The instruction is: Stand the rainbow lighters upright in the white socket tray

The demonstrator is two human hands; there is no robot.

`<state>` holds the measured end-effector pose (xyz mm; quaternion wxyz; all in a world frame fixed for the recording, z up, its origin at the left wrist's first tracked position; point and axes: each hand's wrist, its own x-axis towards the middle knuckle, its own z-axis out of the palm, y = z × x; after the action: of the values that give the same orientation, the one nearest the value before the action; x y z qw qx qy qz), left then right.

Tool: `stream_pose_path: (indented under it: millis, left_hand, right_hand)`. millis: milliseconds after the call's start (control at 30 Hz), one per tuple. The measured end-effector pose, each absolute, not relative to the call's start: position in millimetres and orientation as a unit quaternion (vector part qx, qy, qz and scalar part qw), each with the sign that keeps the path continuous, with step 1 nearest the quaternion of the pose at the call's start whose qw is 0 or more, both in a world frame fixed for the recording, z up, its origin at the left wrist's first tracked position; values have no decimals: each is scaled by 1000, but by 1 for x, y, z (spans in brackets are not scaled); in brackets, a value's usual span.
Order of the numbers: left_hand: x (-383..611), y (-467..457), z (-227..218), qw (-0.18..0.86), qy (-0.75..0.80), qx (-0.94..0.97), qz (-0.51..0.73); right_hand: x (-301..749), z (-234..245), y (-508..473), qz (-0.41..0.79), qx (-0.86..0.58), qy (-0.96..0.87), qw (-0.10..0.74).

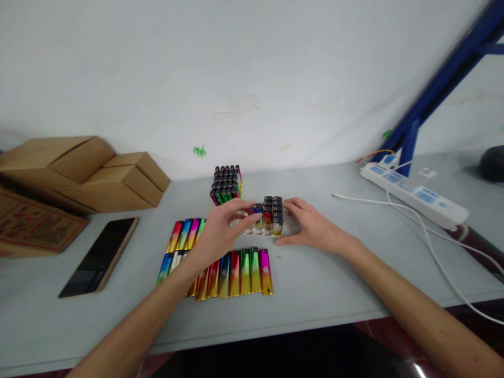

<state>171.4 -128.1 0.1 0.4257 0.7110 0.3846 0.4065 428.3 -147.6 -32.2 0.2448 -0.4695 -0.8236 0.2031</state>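
Note:
A small white holder [249,230] with round holes stands mid-table, with several lighters [277,227] upright in its right part. My left hand [220,228] pinches a blue-and-yellow lighter [258,216] between thumb and forefinger over the holder's holes. At the holder's right end, my right hand [311,223] is curved round it, thumb at the front corner and fingers behind the lighters. Shiny coloured lighters [235,273] lie side by side in two rows nearest me, partly hidden by my left forearm.
Behind my left hand stands a block of black-topped lighters [225,184]. A phone [100,257] and cardboard boxes [79,173] are at the left. To the right lie a white power strip [417,194] and a white cable [366,199], near a blue metal frame [429,94].

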Motion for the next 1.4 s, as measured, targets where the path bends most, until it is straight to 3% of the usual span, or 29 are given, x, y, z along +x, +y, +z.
stream_pose_path:
  millis: [367,600,933,1200,1400]
  left_hand:
    - [172,-131,-4,371,378,762,374]
    - [174,-132,1,269,388,817,331]
    - [184,-128,0,276,432,802,306]
    - [172,-131,18,215,421,857,206]
    - [164,-153,27,191,347,917,43]
  right_hand:
    - [422,-35,-146,183,-477,-824,243]
    - [422,-37,-146,190,-474,-824,246]
    - [422,-34,-148,206,-471,-817,260]
    - [423,-35,-148,210,-480,-813,253]
    - [424,-35,-148,212,-480,-813,251]
